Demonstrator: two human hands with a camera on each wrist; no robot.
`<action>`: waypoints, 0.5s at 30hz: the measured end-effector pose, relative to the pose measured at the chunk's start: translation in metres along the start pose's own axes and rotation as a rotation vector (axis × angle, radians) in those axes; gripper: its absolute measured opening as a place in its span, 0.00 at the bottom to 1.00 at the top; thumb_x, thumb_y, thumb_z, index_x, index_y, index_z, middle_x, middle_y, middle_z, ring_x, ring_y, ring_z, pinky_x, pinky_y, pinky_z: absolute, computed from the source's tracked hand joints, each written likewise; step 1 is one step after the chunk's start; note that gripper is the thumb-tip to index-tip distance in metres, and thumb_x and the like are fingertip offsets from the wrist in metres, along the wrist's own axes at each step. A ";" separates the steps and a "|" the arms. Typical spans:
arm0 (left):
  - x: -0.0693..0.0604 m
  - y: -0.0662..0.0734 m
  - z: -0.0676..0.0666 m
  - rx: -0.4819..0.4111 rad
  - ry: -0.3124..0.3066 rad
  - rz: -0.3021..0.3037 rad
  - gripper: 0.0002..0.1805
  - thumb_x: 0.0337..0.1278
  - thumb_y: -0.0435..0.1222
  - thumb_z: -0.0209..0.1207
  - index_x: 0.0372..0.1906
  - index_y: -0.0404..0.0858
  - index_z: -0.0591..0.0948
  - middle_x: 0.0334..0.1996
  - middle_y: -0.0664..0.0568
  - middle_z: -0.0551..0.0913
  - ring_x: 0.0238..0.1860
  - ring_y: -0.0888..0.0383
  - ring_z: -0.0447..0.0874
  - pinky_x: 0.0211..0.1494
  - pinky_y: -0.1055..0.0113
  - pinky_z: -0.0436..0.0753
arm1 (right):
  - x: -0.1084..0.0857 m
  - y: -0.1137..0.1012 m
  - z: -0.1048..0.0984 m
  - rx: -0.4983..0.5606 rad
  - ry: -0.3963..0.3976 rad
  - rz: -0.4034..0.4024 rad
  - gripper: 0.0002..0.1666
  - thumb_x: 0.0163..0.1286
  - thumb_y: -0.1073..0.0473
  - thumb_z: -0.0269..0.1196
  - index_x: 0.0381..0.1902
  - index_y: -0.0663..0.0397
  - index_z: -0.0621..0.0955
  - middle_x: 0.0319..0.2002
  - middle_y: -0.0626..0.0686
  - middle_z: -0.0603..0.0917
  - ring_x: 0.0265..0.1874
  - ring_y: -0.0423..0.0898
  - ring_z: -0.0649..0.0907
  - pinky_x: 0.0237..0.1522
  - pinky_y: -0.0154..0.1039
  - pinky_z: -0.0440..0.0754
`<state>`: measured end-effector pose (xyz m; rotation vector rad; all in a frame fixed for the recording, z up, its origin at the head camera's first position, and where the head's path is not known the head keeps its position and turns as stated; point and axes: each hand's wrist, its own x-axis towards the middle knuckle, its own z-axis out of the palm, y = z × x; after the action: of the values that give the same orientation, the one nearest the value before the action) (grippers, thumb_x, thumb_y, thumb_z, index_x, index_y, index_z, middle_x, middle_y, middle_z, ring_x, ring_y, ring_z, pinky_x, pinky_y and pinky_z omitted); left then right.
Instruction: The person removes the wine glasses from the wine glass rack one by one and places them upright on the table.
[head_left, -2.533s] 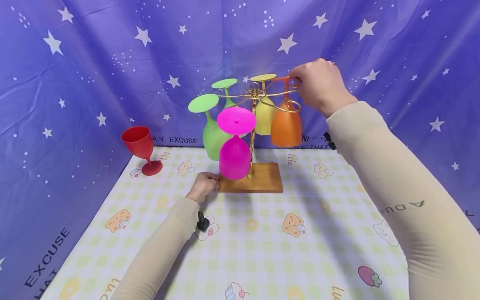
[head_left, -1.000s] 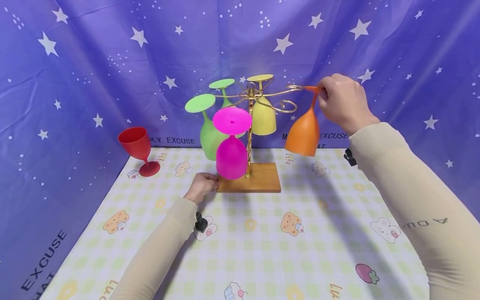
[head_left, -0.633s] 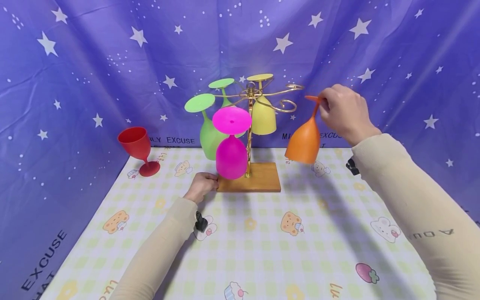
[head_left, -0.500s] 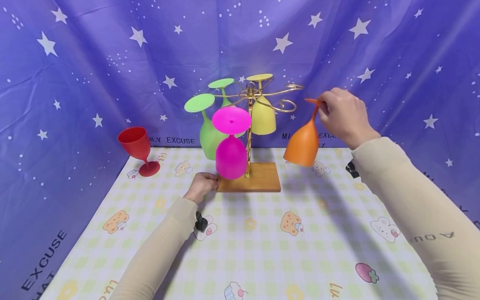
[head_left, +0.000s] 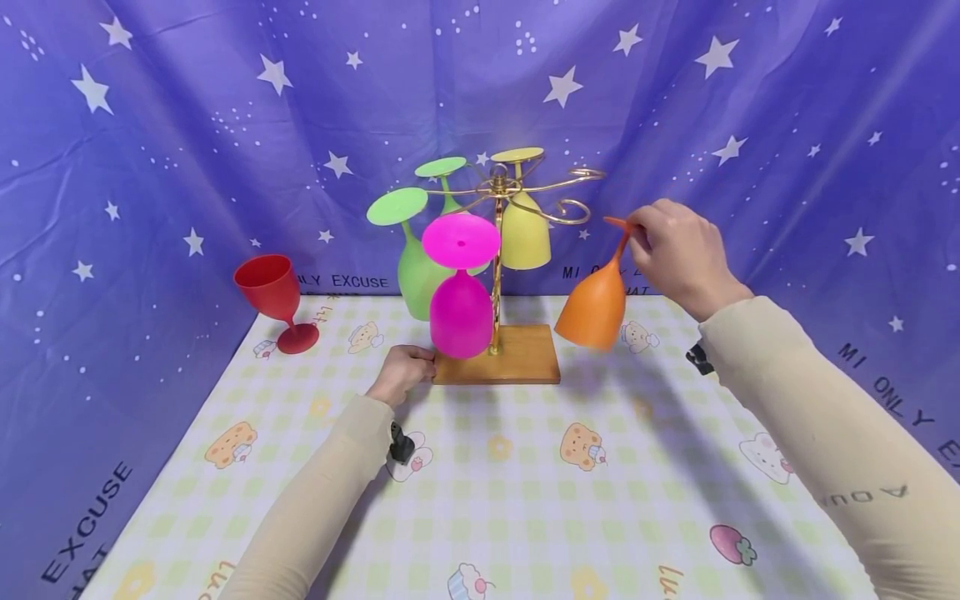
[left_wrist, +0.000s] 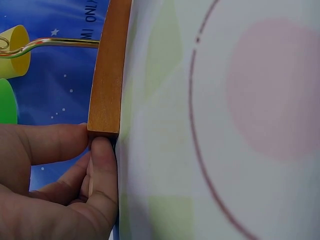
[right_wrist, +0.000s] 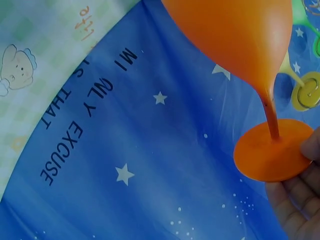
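My right hand (head_left: 681, 257) pinches the round foot of an orange wine glass (head_left: 595, 307), which hangs upside down and tilted, in the air right of the rack. Its foot (right_wrist: 272, 150) lies between thumb and fingers in the right wrist view. A gold wine glass rack (head_left: 498, 250) stands on a wooden base (head_left: 528, 354). Thumb and index finger of my left hand (head_left: 405, 373) grip the base's left end, as the left wrist view shows close up. On the rack hang a magenta glass (head_left: 462, 317), two green glasses (head_left: 416, 275) and a yellow glass (head_left: 527, 233), all upside down.
A red wine glass (head_left: 268, 287) stands upright at the table's back left. The checked tablecloth (head_left: 465, 467) with cartoon prints covers the table. Behind and at the sides hangs a blue star-patterned curtain (head_left: 405, 83). Two curled rack arms (head_left: 573, 212) on the right bear no glass.
The orange glass has come off the rack's right arm, first moving right, then down with my right hand. It is now lower and more tilted. My left hand has stayed on the base.
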<state>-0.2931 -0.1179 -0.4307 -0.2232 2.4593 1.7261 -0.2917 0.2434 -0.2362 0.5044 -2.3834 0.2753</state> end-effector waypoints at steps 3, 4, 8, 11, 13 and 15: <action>0.000 0.001 0.000 -0.002 -0.003 -0.008 0.18 0.43 0.21 0.59 0.45 0.25 0.82 0.41 0.38 0.84 0.30 0.58 0.81 0.37 0.69 0.81 | -0.004 -0.002 0.002 0.012 -0.001 -0.006 0.09 0.64 0.65 0.57 0.39 0.60 0.83 0.28 0.56 0.78 0.28 0.55 0.75 0.29 0.54 0.74; 0.000 0.001 0.000 -0.002 -0.005 -0.011 0.18 0.43 0.21 0.60 0.45 0.26 0.82 0.41 0.38 0.83 0.30 0.58 0.81 0.37 0.69 0.81 | -0.006 -0.003 0.003 0.014 -0.001 -0.008 0.09 0.63 0.65 0.57 0.39 0.60 0.83 0.28 0.56 0.77 0.28 0.55 0.75 0.29 0.54 0.74; 0.000 0.002 0.000 0.002 -0.007 -0.019 0.17 0.44 0.21 0.60 0.45 0.26 0.82 0.41 0.38 0.84 0.30 0.57 0.81 0.37 0.68 0.81 | -0.012 -0.005 0.006 0.023 -0.002 -0.024 0.09 0.63 0.65 0.57 0.38 0.60 0.83 0.27 0.55 0.77 0.27 0.54 0.74 0.28 0.53 0.74; 0.000 0.001 0.000 0.008 -0.006 -0.012 0.17 0.44 0.21 0.60 0.45 0.26 0.82 0.40 0.38 0.84 0.30 0.58 0.81 0.36 0.69 0.81 | -0.018 -0.006 0.010 0.026 0.000 -0.033 0.09 0.62 0.66 0.57 0.37 0.59 0.83 0.27 0.54 0.77 0.27 0.54 0.74 0.27 0.52 0.74; 0.000 0.001 0.000 0.008 -0.004 -0.011 0.17 0.43 0.21 0.60 0.45 0.26 0.82 0.38 0.39 0.84 0.29 0.58 0.81 0.35 0.70 0.80 | -0.021 -0.007 0.013 0.027 0.003 -0.035 0.08 0.62 0.65 0.57 0.37 0.59 0.83 0.27 0.54 0.77 0.26 0.54 0.75 0.27 0.53 0.74; 0.000 0.000 0.000 0.009 -0.002 -0.008 0.17 0.43 0.21 0.59 0.44 0.26 0.82 0.38 0.39 0.84 0.29 0.59 0.81 0.35 0.70 0.80 | -0.024 -0.007 0.015 0.030 0.004 -0.032 0.08 0.62 0.65 0.58 0.37 0.59 0.82 0.27 0.54 0.77 0.27 0.54 0.75 0.27 0.53 0.75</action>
<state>-0.2928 -0.1180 -0.4303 -0.2302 2.4612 1.7110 -0.2804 0.2391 -0.2631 0.5553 -2.3679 0.2980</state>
